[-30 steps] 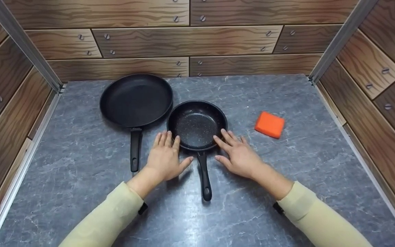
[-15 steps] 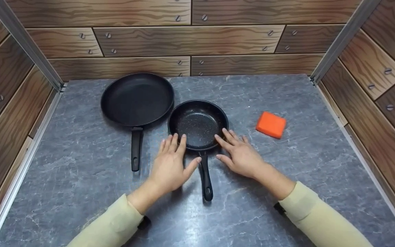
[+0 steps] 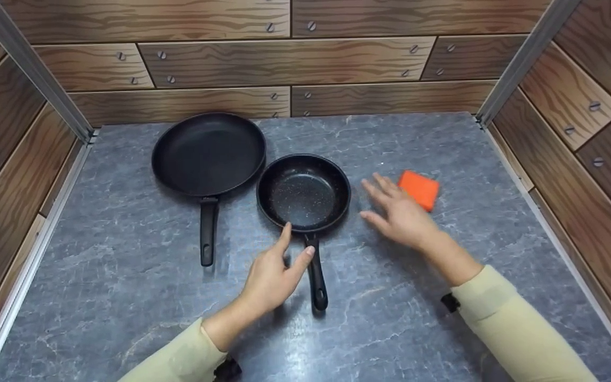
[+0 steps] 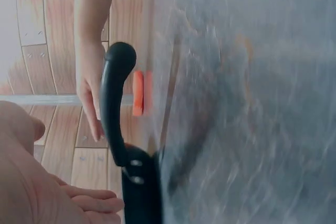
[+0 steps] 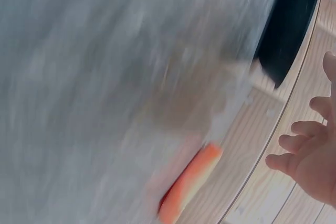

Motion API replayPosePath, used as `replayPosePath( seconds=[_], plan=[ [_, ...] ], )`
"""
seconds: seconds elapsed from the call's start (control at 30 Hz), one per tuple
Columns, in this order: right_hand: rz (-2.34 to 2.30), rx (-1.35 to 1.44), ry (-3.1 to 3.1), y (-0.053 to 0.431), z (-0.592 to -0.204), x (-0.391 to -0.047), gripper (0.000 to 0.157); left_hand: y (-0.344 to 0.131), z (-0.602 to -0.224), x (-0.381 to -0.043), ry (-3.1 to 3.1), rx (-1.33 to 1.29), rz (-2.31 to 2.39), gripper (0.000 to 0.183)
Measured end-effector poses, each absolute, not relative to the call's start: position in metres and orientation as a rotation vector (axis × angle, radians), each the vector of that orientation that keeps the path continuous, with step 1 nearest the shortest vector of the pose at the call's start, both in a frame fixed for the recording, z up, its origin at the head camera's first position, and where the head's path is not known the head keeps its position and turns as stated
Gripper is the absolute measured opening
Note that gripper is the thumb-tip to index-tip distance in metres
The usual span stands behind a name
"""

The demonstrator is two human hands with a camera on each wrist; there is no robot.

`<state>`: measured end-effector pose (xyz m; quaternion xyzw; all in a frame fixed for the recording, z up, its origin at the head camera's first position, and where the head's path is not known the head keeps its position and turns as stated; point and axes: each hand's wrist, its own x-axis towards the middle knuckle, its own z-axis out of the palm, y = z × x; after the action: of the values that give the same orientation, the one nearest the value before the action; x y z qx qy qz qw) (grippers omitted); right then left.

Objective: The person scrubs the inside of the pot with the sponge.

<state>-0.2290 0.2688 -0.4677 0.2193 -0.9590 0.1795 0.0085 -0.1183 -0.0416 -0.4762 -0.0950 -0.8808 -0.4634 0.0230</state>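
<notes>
In the head view a small speckled black frying pan [image 3: 305, 193] lies mid-table, its handle toward the person. My left hand [image 3: 273, 278] is at its near side, index fingertip at the rim and thumb over the top of the handle; the other fingers are hidden from above. The left wrist view has the pan's handle [image 4: 115, 98] between this hand [image 4: 58, 182] and the tabletop. To the pan's right my right hand [image 3: 403, 217] holds nothing, fingers spread, overlapping the near left side of an orange sponge [image 3: 421, 191]. The sponge [image 5: 189, 184] lies below this hand in the right wrist view.
A larger black frying pan [image 3: 210, 154] stands at the back left, close beside the small one, its handle also toward the person. The grey marbled tabletop [image 3: 125, 297] is bounded by wood-patterned walls [image 3: 284, 61] at the back and sides.
My right hand has left the small pan's rim and moved right to the sponge. My left hand has slid from the pan's left side toward its handle. Both pans stay put.
</notes>
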Motion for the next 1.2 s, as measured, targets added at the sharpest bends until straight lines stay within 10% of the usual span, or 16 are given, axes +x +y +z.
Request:
replayPosePath(
  seconds=[1.2],
  plan=[
    [0.589,0.383,-3.293,0.383,-0.482,-0.287,0.095,-0.025,-0.526,-0.136,-2.068,0.083,-2.817,0.091]
  ],
)
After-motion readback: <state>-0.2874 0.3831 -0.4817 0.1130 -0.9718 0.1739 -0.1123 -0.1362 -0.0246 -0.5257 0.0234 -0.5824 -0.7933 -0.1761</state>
